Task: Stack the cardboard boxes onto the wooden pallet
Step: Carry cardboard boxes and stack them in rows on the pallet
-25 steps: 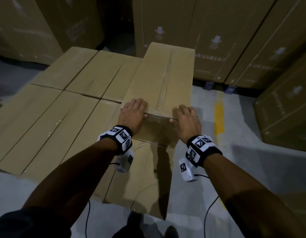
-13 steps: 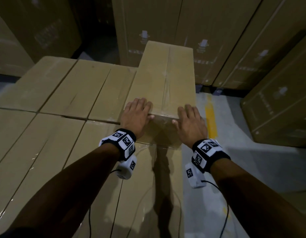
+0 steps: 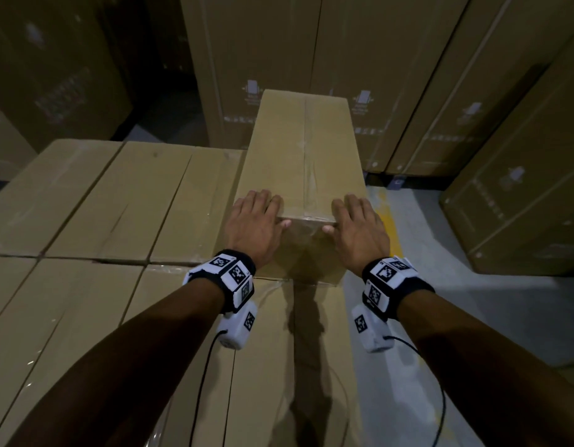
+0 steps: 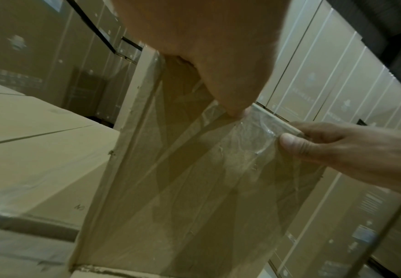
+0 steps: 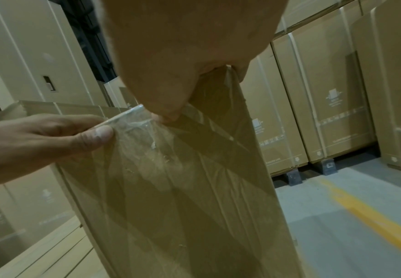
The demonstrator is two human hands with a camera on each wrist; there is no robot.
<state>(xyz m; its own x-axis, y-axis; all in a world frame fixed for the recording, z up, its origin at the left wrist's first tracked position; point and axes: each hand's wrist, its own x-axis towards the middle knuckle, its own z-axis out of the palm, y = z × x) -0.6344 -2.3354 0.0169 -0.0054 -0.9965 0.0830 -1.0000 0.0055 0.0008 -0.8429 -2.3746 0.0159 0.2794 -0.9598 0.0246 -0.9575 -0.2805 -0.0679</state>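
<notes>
Your left hand and right hand each gripped the near top edge of the long cardboard box: fingers lay flat on its top face, thumbs pressed the taped end face below. Grip state: both hands grasping the box. It sat atop the layer of stacked boxes, at that layer's right edge, lengthwise away from you. Tall cartons stood behind; a yellow floor line ran just right of the box.

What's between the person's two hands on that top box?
Between the left hand and right hand there is only the top box near edge, crossed by crinkled clear tape. The head view shows this.
</notes>
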